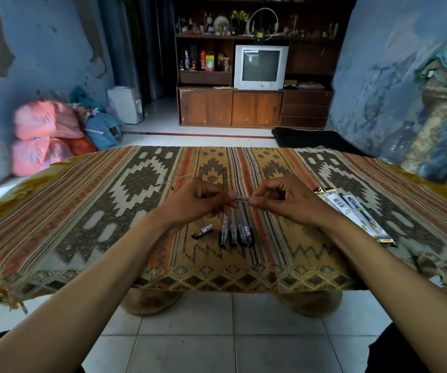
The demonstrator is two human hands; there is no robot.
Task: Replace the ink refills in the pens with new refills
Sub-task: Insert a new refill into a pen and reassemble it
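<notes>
My left hand [199,201] and my right hand [284,200] meet above the middle of the patterned cloth, both pinching one thin clear pen barrel [242,199] held level between their fingertips. Only a short stretch of it shows between the hands. Under the hands lie several black-capped pens [237,234] side by side, caps toward me. A loose black pen cap [203,231] lies just left of them. Refill packets [351,211] in white and black wrappers lie in a fan to the right of my right hand.
The low table is covered with a striped woven cloth [109,211] whose front edge hangs near my knees. Tiled floor lies below. Pink and blue bags [47,135] are piled at the far left; a cabinet with a television [260,67] stands behind.
</notes>
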